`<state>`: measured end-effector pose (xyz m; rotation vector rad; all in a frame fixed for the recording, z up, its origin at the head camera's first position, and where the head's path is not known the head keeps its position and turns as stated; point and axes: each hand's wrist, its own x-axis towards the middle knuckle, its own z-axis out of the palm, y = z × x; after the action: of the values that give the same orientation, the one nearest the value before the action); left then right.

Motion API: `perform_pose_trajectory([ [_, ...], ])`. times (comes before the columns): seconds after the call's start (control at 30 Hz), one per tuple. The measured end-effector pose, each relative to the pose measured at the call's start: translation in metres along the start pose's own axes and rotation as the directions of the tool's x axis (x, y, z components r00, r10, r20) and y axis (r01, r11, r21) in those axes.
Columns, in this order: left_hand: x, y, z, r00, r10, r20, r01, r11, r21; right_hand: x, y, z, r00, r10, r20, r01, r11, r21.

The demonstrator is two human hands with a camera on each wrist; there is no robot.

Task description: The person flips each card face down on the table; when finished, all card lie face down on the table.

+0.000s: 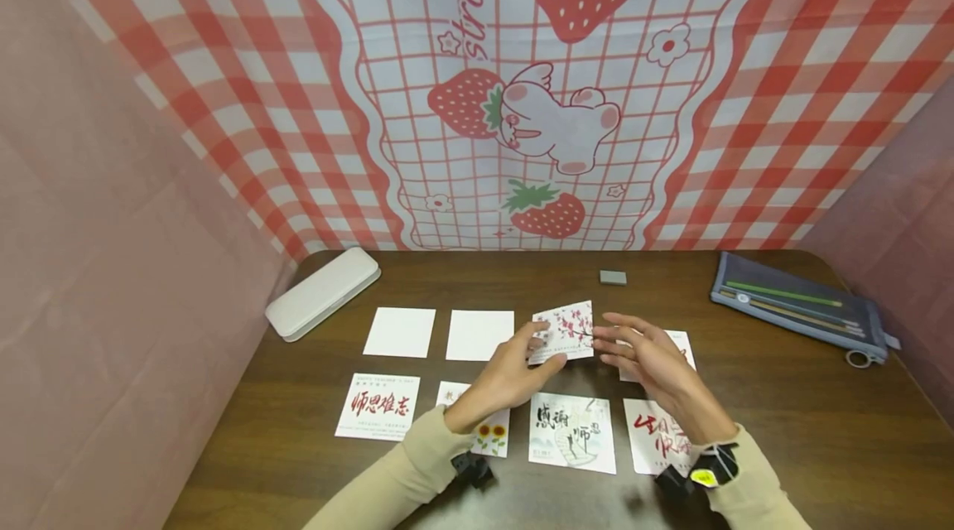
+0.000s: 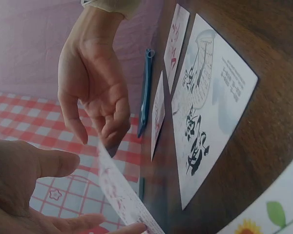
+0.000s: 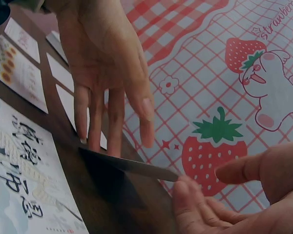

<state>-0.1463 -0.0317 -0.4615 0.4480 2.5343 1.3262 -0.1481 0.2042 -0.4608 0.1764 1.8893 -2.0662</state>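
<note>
Blossom-printed white square card held up over the middle of the dark wooden table.

Nearest us lie four printed cards in a row, among them a red-calligraphy white card at the left and a black-calligraphy card with pale blue art below our hands. Above that row, our left hand pinches the blossom card by its near edge, thumb on top, the card tilted off the table; our right hand hovers just beside its other edge, fingers spread and loosely bent, and we cannot tell whether they touch it. Farther back sit two blank white cards, a white oblong tin case, a small grey eraser and a grey-blue zipped pencil pouch.
</note>
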Motion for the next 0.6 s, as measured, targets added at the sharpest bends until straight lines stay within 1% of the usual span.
perform_pose_trajectory([
  [0.17,0.001,0.004,0.002,1.000,-0.007,0.004,0.007,1.000,0.001,0.008,0.004,0.006,0.999,-0.033,0.013,0.032,0.997,0.075],
  [0.27,0.002,0.006,0.003,1.000,-0.005,0.003,0.005,1.000,0.026,0.011,0.007,0.011,0.999,-0.035,0.030,0.032,0.996,0.082],
  [0.4,0.003,0.010,0.005,1.000,0.013,-0.015,-0.012,0.999,0.050,0.013,0.007,0.017,0.998,-0.029,0.058,0.024,0.996,0.085],
  [0.5,0.005,0.012,0.006,0.999,0.034,-0.040,-0.033,0.999,0.028,0.014,0.008,0.021,0.997,-0.015,0.080,0.009,0.998,0.067],
  [0.6,0.007,0.013,0.006,0.996,0.059,-0.073,-0.061,0.998,-0.021,0.016,0.008,0.025,0.996,0.004,0.089,-0.007,1.000,0.030],
])
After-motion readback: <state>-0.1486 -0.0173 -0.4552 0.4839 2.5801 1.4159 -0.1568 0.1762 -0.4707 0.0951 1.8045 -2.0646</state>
